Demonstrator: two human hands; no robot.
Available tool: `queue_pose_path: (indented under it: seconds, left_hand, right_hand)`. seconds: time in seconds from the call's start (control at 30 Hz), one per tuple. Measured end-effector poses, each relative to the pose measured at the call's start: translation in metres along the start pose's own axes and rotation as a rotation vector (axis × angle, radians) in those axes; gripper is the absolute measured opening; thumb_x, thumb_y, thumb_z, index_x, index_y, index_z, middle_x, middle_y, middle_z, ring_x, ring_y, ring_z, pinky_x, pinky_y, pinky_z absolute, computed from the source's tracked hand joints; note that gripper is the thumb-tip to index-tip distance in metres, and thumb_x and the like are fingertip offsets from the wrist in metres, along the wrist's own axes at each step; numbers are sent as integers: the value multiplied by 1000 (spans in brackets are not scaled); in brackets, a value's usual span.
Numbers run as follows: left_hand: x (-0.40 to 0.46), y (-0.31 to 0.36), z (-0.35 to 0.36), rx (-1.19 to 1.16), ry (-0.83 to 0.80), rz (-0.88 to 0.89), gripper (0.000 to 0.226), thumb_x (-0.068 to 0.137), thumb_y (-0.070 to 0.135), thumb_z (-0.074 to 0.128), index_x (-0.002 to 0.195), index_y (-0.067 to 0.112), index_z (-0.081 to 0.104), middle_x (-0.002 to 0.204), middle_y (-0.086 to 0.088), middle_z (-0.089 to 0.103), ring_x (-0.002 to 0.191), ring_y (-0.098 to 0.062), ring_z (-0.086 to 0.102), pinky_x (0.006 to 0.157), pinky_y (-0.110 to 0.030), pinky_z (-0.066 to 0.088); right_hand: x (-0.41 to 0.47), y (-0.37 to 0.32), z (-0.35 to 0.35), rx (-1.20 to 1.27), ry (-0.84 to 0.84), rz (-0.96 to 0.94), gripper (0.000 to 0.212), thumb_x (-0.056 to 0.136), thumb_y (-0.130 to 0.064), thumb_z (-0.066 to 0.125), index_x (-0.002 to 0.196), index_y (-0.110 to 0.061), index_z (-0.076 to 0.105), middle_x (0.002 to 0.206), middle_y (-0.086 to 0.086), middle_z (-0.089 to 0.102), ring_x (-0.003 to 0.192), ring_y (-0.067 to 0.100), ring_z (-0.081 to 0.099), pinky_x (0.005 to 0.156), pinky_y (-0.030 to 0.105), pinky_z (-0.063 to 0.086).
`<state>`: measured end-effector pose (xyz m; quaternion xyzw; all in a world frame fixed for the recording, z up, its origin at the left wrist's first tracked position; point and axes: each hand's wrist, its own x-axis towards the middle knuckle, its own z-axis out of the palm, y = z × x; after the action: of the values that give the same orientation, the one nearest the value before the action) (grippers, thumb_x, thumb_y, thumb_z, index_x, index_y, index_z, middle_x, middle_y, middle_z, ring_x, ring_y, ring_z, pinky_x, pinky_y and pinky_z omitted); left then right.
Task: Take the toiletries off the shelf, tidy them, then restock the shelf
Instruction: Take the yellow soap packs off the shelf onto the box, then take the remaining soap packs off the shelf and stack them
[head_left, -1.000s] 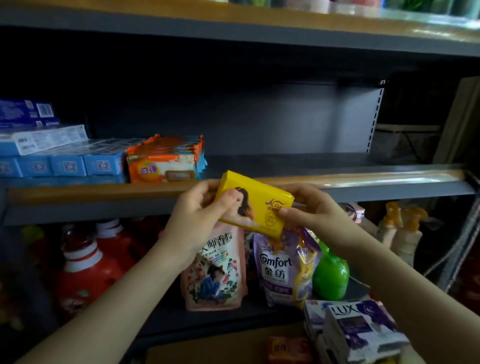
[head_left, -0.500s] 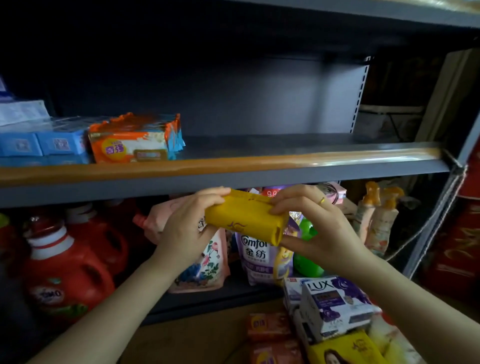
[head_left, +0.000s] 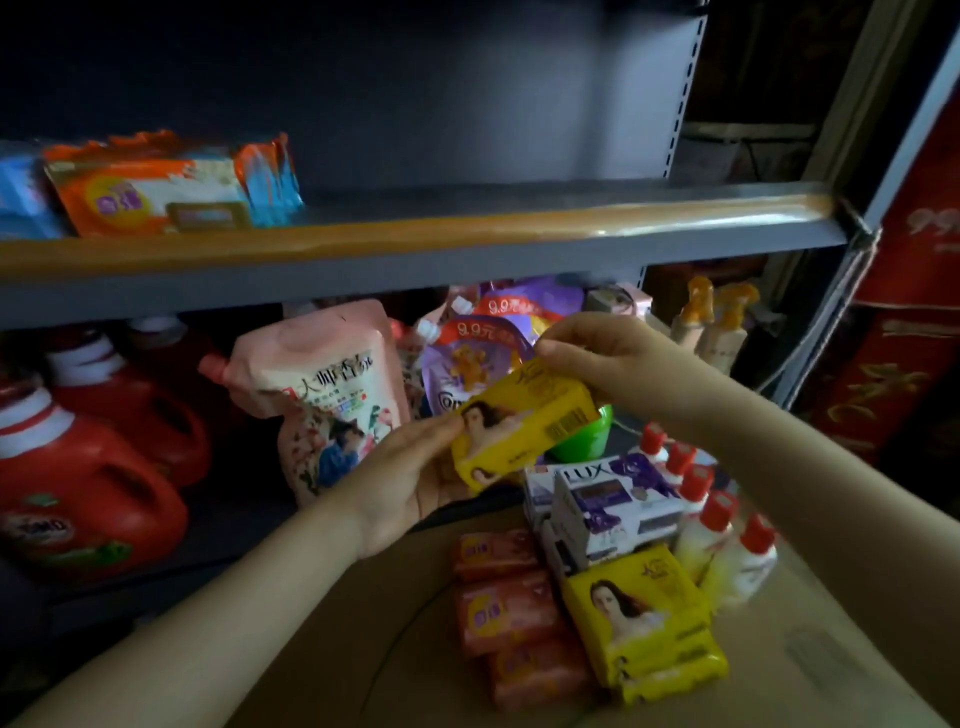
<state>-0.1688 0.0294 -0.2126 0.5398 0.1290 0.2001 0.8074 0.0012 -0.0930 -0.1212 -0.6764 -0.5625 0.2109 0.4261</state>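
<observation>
Yellow soap box (head_left: 522, 434) between both hands, below the shelf (head_left: 415, 244) edge

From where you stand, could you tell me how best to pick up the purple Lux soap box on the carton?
Probably grip the Lux soap box across its two long side faces from above; its top is exposed, while other soap packs crowd its front.

Yellow soap box (head_left: 524, 434) printed with a dark-haired figure and a black barcode; yellow soap packs (head_left: 644, 623) with the same portrait. Orange-and-white soap pack (head_left: 150, 197) with a yellow roundel, blue packet (head_left: 21, 200) beside it (blurred). Pink pouch (head_left: 327, 395) with floral print and dark lettering. Purple pouch (head_left: 472, 358) with a red price band. Red detergent jugs (head_left: 83, 483), white collars. Purple-and-white LUX boxes (head_left: 613, 499). Salmon-orange bars (head_left: 509, 613). Pale bottles (head_left: 722, 545), red caps. Grey shelf (head_left: 467, 260) with an amber edge strip.
</observation>
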Motion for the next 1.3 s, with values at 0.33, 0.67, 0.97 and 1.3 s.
queue_pose_path:
  seconds: [0.33,0.67,0.97,1.3]
  left_hand:
    - [-7,-19,48,437,-5,-87,41,63,31,67,95,6,62,78,-2,69,70,-13,65,60,-20,52]
    - [-19,-56,67,1028,75,-72,24,81,47,62,91,25,60,87,5,63,80,-10,60,66,-26,46]
    - [-31,-87,67,166,105,-503,19,97,21,44,106,12,59,102,-11,67,91,-24,67,82,-32,54]
    - [-25,-41,56,1143,52,-24,16,93,27,53,108,26,59,97,11,63,85,-2,59,69,-13,46]
  right_hand:
    - [-65,29,-8,-1030,-352,-304,81,75,-55,66,142,-31,28,135,-1,45,116,22,47,95,38,39]
    - [-110,71,5,-1051,-385,-224,85,66,-44,68,141,-31,30,134,-2,44,118,21,42,98,34,35]
    - [-109,87,-2,-931,-373,-208,60,79,-38,65,134,-30,44,138,-4,41,120,18,41,95,27,29]
    - [-89,50,-13,-633,-271,-294,32,85,-30,65,111,-12,64,110,5,62,98,19,60,82,36,48]
